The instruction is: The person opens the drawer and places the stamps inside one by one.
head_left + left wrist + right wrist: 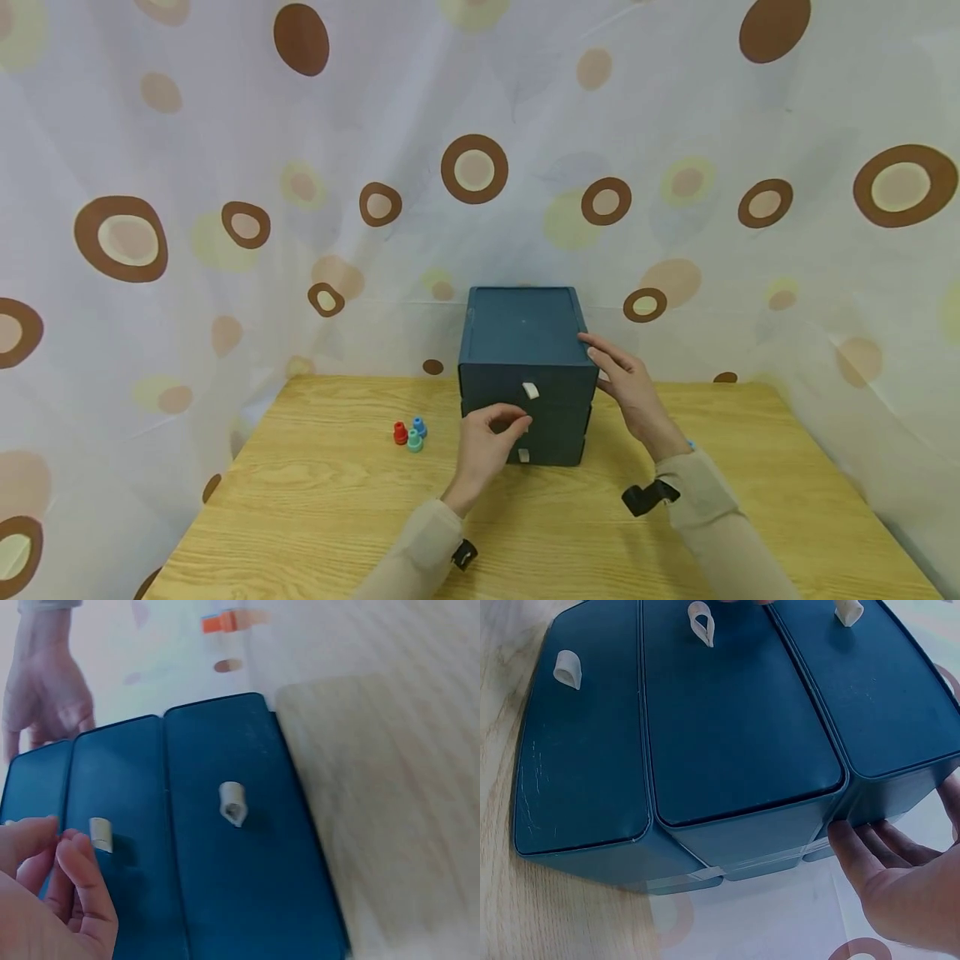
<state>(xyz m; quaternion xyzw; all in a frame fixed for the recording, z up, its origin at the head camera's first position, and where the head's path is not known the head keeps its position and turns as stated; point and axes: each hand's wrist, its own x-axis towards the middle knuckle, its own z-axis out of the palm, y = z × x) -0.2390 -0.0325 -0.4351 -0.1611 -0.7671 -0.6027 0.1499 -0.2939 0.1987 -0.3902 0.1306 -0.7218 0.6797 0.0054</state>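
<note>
A dark blue cabinet (525, 329) with three stacked drawers stands on the table. Each drawer front carries a pale loop tab; the middle one (101, 834) is beside the left fingertips. My left hand (487, 446) is in front of the cabinet, thumb and index fingertips close together, fingers bent, with no tab seen between them. The left wrist view shows that hand (64, 889) left of the middle tab, apart from it. On the cabinet's right side rests my right hand (630, 392), fingers extended along the wall; its fingers (862, 851) touch the side near the top drawer.
Red (401, 433), blue (419, 427) and teal (415, 442) small stepped pieces stand on the wooden table (322, 500) left of the cabinet. A small blue thing (691, 445) shows partly behind the right wrist. A spotted curtain (405, 275) hangs behind the cabinet.
</note>
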